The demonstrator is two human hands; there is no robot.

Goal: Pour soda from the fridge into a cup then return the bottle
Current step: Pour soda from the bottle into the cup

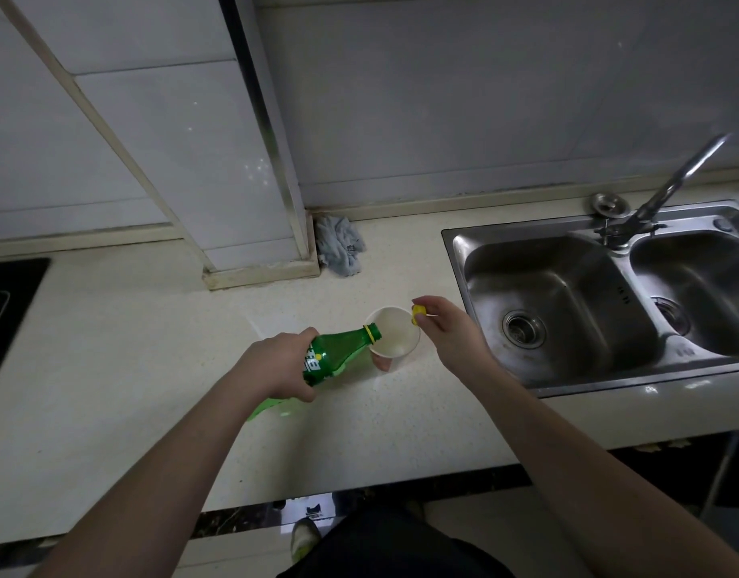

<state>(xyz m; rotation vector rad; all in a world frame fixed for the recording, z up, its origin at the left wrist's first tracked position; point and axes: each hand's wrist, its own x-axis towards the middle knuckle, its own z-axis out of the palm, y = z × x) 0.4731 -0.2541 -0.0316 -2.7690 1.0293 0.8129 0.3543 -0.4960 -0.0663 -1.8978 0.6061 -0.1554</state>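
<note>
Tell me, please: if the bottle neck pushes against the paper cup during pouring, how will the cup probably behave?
The paper cup looks nearly empty and thin-walled, so it is probably light and could slide or tip easily. It narrows toward its base, which likely makes it top-heavy. The right hand holds the cap near its rim and might steady it.

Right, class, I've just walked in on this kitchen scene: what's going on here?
A person stands at a pale countertop beside a steel double sink. The left hand grips a green soda bottle, uncapped and tilted so its mouth sits over the rim of a paper cup. The right hand pinches the yellow cap next to the cup. No stream of soda is clearly visible. A grey rag lies by the wall.
</note>
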